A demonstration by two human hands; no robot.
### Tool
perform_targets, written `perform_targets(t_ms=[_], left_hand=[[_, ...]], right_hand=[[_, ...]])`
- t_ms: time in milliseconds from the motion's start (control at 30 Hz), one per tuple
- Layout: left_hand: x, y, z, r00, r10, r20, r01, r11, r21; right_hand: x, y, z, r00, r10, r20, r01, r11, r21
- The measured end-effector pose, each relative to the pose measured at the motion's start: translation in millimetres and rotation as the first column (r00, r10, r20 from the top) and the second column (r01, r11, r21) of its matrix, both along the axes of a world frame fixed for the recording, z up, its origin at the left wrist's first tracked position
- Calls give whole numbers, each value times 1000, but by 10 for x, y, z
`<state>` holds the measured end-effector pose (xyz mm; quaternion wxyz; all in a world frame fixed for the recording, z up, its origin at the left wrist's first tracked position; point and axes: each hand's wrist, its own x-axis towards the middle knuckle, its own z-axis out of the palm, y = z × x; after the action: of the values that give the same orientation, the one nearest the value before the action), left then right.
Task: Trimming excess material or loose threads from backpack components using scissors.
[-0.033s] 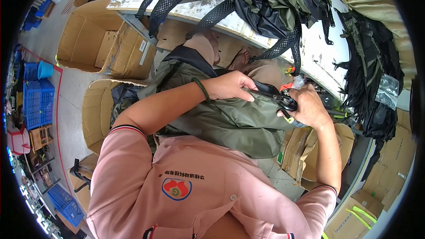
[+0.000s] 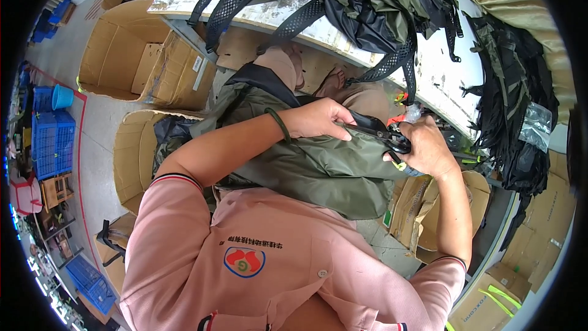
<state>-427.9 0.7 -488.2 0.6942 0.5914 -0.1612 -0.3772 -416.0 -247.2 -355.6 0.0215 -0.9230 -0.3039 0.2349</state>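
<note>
Olive-green fabric (image 2: 318, 168) with a black part drapes across my lap in soft folds. My left hand (image 2: 321, 119) pinches it along its dark upper edge, thumb and fingers closed. Scissors with black handles (image 2: 399, 142) are gripped in my right hand (image 2: 425, 147). Their blades (image 2: 367, 130) point left along the fabric edge, toward my left fingertips. Whether the blades have fabric between them is hard to make out. Just under the handles, a small yellow-green strip (image 2: 399, 165) shows by my right fingers.
Ahead stands a worn white table (image 2: 300, 30) bearing olive and black bags (image 2: 361, 18) with hanging mesh straps. Cardboard boxes (image 2: 122, 55) stand to the left, another box (image 2: 429, 208) at my right. Black strapped goods (image 2: 514, 104) hang at the right. Blue crates (image 2: 54, 138) are far left.
</note>
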Motion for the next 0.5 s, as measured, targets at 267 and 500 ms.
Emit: perform_targets(t_ms=[267,500], left_hand=[[6,7,-9,996,-33,-81,29,998,-54],[50,103,0,999,13,32,-12,998,-59]], right_hand=[[10,-67,-209,985,74,158,-93,989,116],[-2,-162,-243,999,3,52,-11,988,154]])
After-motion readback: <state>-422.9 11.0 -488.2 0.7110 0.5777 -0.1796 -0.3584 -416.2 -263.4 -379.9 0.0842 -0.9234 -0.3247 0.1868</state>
